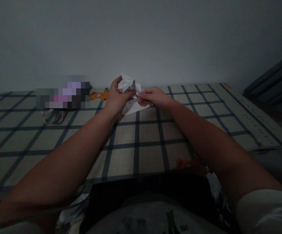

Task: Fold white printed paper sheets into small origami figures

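Note:
A white sheet of printed paper (128, 82), folded and creased, stands up between my two hands above the checked cloth. My left hand (117, 97) is closed on its left side, the thumb across the front and the fingers behind. From the right, my right hand (154, 97) pinches at the paper's near edge, its fingertips close to my left thumb. A flat printed part of the paper spreads out below both hands. The dim light hides exactly how the folds lie.
The checked cloth (148, 133) has orange bear prints and covers the surface. To the left lies a blurred-out purple and dark object (69, 94) with a pale looped cord (54, 117). A plain wall (141, 39) rises behind; dark folded fabric (275, 84) stands at the right.

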{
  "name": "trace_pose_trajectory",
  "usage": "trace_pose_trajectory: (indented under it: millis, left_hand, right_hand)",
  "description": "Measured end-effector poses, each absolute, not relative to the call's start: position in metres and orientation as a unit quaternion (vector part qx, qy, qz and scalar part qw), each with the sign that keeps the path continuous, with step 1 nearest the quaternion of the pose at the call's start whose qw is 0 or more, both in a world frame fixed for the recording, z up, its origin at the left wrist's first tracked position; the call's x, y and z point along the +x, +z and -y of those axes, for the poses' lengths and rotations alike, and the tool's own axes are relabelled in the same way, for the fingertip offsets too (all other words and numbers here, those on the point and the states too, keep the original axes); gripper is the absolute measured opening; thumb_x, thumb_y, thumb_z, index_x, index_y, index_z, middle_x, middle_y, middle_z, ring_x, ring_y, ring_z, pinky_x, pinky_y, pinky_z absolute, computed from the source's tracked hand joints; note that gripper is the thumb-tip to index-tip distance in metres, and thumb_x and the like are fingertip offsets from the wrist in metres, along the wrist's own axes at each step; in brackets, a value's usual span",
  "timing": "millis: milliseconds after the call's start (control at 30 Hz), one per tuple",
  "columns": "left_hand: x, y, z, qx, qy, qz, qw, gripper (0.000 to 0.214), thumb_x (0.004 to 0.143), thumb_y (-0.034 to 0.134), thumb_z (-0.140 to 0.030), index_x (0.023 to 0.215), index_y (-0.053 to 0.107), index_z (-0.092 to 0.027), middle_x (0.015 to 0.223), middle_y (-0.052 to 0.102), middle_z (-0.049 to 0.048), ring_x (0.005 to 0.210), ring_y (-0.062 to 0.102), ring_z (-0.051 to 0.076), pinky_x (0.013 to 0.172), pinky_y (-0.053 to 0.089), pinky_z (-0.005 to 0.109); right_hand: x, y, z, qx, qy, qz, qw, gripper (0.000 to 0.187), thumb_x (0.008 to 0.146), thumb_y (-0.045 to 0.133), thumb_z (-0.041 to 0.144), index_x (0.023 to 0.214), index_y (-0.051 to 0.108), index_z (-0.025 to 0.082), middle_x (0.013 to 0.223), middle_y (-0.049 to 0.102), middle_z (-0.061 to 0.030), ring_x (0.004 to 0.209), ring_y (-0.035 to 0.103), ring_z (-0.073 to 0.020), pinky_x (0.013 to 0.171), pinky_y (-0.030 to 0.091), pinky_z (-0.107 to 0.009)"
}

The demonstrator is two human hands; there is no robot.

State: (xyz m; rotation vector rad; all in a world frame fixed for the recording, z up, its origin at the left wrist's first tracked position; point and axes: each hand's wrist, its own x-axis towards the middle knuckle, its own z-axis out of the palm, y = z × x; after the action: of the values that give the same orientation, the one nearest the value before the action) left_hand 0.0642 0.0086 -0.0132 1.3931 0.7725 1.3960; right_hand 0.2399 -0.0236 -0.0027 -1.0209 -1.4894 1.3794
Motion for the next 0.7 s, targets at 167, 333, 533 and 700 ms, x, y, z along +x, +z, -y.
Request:
trace_pose_trajectory:
  millis: [167, 333, 533, 700]
  left_hand:
    - [0.0653, -0.0126, -0.0068, 0.567, 0.581, -0.321, 0.488, 0.076, 0.061, 0.08, -0.014, 0.129, 0.048, -0.027, 0.096, 0.069, 0.0037, 0.088, 0.07, 0.021, 0.067, 0.056, 0.026]
    - [0.0662, -0.0149, -0.0074, 0.573, 0.577, -0.329, 0.48, 0.077, 0.062, 0.08, -0.017, 0.131, 0.047, -0.027, 0.099, 0.068, 0.0053, 0.097, 0.069, 0.024, 0.072, 0.057, 0.03]
    - [0.0668, -0.0189, -0.0125, 0.572, 0.58, -0.341, 0.469, 0.078, 0.062, 0.083, -0.022, 0.131, 0.047, -0.027, 0.094, 0.067, 0.0047, 0.092, 0.07, 0.024, 0.07, 0.057, 0.03]
    - [0.065, -0.018, -0.0121, 0.57, 0.577, -0.34, 0.477, 0.077, 0.065, 0.084, -0.032, 0.131, 0.046, -0.028, 0.093, 0.066, 0.0049, 0.094, 0.069, 0.026, 0.071, 0.057, 0.032]
  right_hand:
    - [0.2389, -0.001, 0.025, -0.414, 0.536, 0.604, 0.42, 0.016, 0.085, 0.069, 0.025, 0.075, 0.068, 0.013, 0.07, 0.071, -0.0041, 0.059, 0.062, -0.0077, 0.058, 0.051, -0.018]
    - [0.2378, 0.0016, 0.0276, -0.424, 0.503, 0.632, 0.41, 0.021, 0.086, 0.069, 0.028, 0.072, 0.067, 0.013, 0.069, 0.071, -0.0055, 0.059, 0.062, -0.0088, 0.061, 0.052, -0.02]
    - [0.2383, -0.0006, 0.0272, -0.417, 0.461, 0.669, 0.407, 0.02, 0.088, 0.066, 0.029, 0.075, 0.066, 0.013, 0.072, 0.072, -0.0059, 0.062, 0.063, -0.0093, 0.062, 0.052, -0.02]
    - [0.2375, -0.0001, 0.0303, -0.391, 0.473, 0.682, 0.398, 0.017, 0.087, 0.065, 0.025, 0.075, 0.064, 0.013, 0.072, 0.07, -0.004, 0.064, 0.063, -0.0085, 0.063, 0.052, -0.019]
